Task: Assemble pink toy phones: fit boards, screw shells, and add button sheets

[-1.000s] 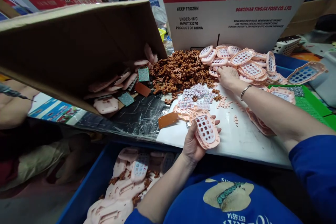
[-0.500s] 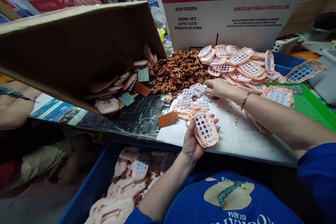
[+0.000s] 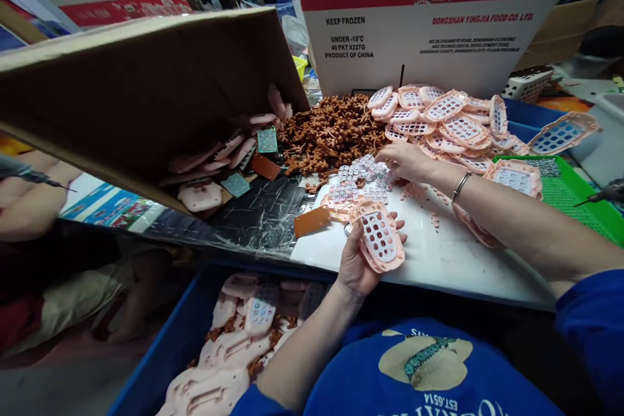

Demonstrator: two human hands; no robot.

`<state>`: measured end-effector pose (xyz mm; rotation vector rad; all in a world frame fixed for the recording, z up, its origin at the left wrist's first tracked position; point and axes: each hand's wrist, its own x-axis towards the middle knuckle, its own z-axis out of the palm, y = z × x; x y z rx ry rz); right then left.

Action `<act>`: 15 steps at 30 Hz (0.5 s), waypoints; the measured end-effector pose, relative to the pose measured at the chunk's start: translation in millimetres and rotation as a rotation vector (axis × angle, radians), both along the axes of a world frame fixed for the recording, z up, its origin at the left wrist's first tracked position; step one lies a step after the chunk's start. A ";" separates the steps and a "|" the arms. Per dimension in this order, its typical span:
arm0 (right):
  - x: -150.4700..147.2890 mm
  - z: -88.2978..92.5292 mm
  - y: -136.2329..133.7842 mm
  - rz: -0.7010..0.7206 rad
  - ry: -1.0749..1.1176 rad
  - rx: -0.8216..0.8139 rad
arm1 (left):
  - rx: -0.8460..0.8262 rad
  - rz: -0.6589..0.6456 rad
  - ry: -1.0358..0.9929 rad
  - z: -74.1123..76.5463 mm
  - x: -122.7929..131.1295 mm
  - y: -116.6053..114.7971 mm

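My left hand (image 3: pixel 358 263) is closed around the edges of a pink plastic shell (image 3: pixel 381 237), whose inside has a white panel with rows of holes. My right hand (image 3: pixel 402 161) reaches over a small heap of white button sheets (image 3: pixel 363 175). Its fingers are bent together at the heap's right edge, and what they pinch, if anything, is hidden. Just behind the held shell lie another pink part (image 3: pixel 338 210) and an orange-brown circuit board (image 3: pixel 312 221). Small pink pieces (image 3: pixel 435 220) are scattered on the white board to the right.
Brown branching parts (image 3: pixel 331 133) are heaped behind, beside piled pink shells (image 3: pixel 455 120). A tilted carton (image 3: pixel 146 91) holds shells and boards at left. At right is a green tray (image 3: pixel 575 201); below, a blue bin (image 3: pixel 160 344) of shells. A person's arm (image 3: pixel 29 198) shows far left.
My right hand has shifted slightly left at the button sheets. My left hand keeps the pink shell in nearly the same place. A dark tool tip has appeared at the right edge.
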<state>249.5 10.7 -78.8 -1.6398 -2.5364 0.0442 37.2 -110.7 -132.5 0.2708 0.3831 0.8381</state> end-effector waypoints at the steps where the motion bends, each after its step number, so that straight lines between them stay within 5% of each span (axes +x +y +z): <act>1: -0.5 1.9 0.2 0.090 -0.027 -0.005 | -0.002 0.001 0.002 0.4 0.3 -0.1; 6: -5.5 5.0 0.9 0.428 -0.150 -0.058 | 0.005 0.006 0.012 0.5 0.8 0.3; 15: -1.8 10.4 -5.9 0.477 -0.301 -0.043 | 0.013 -0.012 -0.006 -2.8 0.5 1.7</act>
